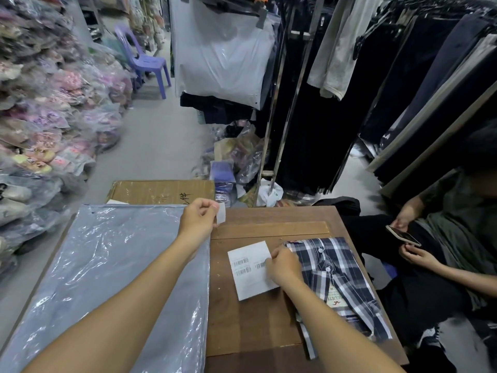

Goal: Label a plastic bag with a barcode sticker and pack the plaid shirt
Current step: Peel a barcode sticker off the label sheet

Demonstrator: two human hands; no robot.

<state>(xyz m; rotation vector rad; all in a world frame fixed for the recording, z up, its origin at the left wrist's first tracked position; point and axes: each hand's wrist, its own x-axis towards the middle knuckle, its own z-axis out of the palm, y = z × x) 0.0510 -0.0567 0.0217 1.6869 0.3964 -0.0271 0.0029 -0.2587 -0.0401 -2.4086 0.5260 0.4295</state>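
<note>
The left hand (197, 215) is stretched forward over the far right corner of the plastic bag (107, 270), fingers pinched on a small white barcode sticker (221, 213) held just above the wooden table (250, 324). The right hand (285, 265) rests lower and nearer, fingertips pressing the right edge of the sticker sheet (251, 267), which lies flat near the table's middle with a few barcodes showing on it; whether it grips the sheet or only pins it cannot be told. The bag lies flat across the table's left side, overhanging the left edge. The plaid shirt (338, 281) lies folded along the right edge, touching the sheet's right side, its tag facing up. Bare wood shows between bag and sheet and along the far edge. A cardboard box (161, 191) sits beyond the far edge. A seated person (441, 254) holding a phone (403, 235) is close by the right edge.
</note>
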